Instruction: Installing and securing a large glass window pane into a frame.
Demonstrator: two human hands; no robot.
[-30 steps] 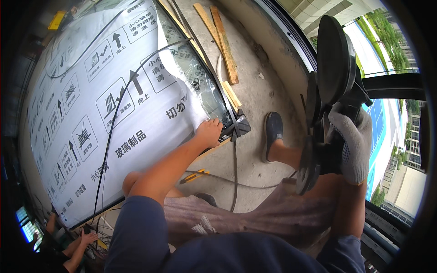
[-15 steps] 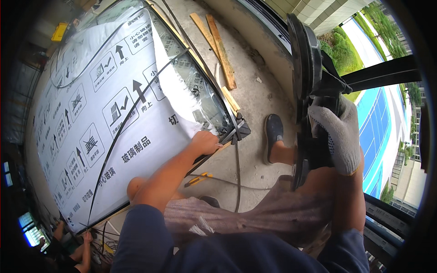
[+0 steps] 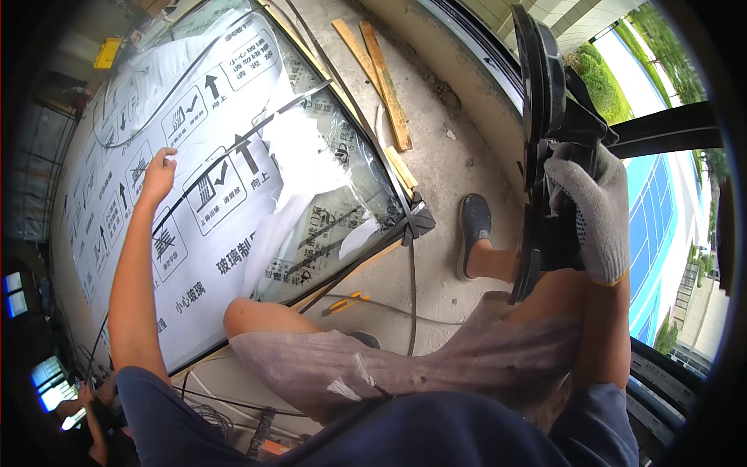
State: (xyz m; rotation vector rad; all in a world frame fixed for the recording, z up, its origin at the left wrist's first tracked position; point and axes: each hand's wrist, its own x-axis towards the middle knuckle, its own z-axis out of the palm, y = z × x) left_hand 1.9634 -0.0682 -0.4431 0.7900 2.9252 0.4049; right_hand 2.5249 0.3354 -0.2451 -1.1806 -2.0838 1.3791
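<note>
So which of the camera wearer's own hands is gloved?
The right hand, wearing a pale knit glove and gripping the black suction-cup lifter. The left hand, over the white printed wrapping, is bare.

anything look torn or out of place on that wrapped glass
Yes: the white printed wrapping sheet is torn, its ragged right side baring the glass pane; a separate white scrap lies near the strapped corner.

The left head-worn fisheye camera looks down from close range, covering the left hand [image 3: 159, 176], right hand [image 3: 594, 216] and concrete floor [image 3: 436, 265].
</note>
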